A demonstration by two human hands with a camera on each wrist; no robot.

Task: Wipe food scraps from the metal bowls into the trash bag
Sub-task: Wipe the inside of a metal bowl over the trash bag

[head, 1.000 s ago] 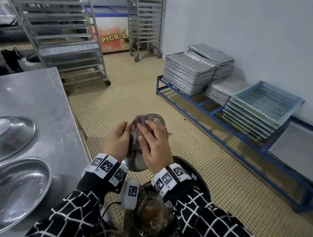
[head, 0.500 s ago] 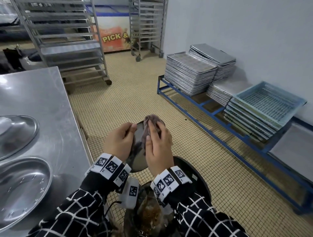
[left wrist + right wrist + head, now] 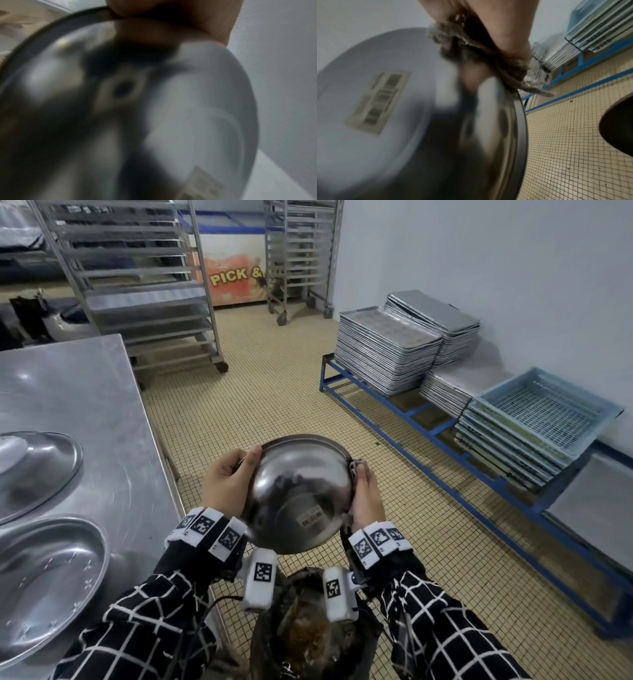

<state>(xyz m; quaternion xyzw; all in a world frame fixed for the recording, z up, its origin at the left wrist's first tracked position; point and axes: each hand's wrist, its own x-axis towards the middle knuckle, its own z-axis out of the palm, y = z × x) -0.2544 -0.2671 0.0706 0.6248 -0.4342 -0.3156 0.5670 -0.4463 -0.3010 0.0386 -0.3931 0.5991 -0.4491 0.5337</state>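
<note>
A round metal bowl [image 3: 297,494] of polished steel is held in the air with its underside turned toward the camera and its opening facing away. A white barcode sticker [image 3: 311,517] is stuck on its flat base. A grey-brown cloth [image 3: 510,67] is pinched against the bowl's right rim. Directly below, a dark trash bag [image 3: 308,642] stands open, with brown food scraps [image 3: 305,637] seen inside. Two more metal bowls [image 3: 44,583] lie on a steel table [image 3: 85,405] at left.

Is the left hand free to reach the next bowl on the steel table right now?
Probably not yet. The left hand grips the rim of the held bowl over the trash bag. The nearest table bowl lies unobstructed to its left.
</note>
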